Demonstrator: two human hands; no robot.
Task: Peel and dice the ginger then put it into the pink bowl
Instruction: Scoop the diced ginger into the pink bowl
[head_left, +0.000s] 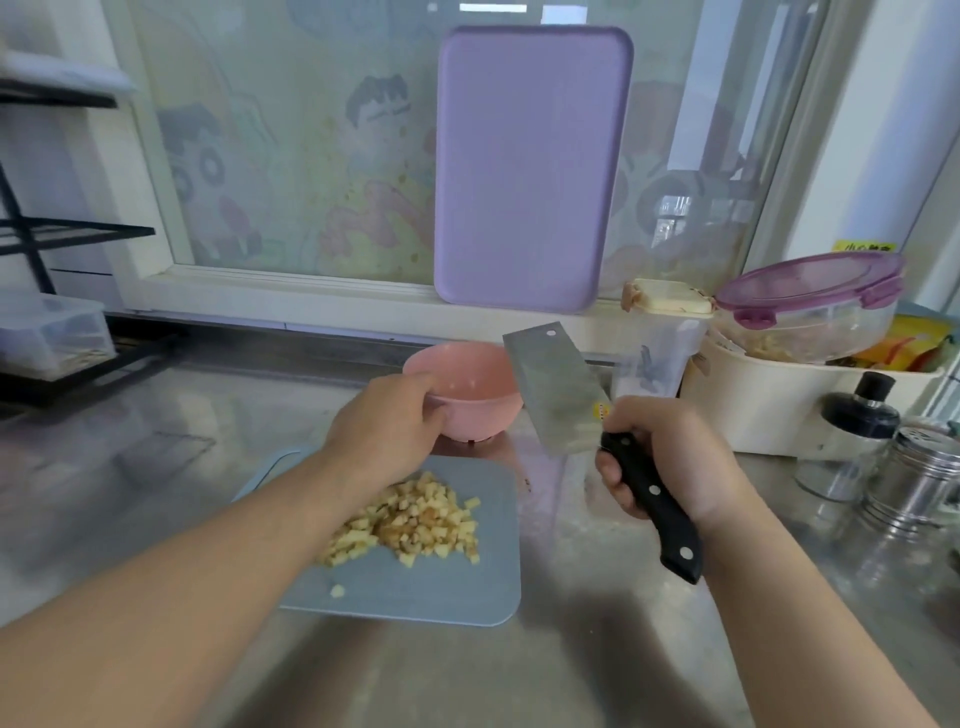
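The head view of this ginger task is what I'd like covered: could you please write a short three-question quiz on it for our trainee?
1. True or false: the diced ginger is already in the pink bowl.
2. What does the right hand hold? A) a peeler B) a cleaver C) a spoon
3. Fill in: the left hand grips the rim of the ____.

Key
1. False: the pieces lie in a pile on the grey-blue cutting board, and the bowl looks empty.
2. B: it grips the black handle of the cleaver, blade raised off the board.
3. pink bowl.
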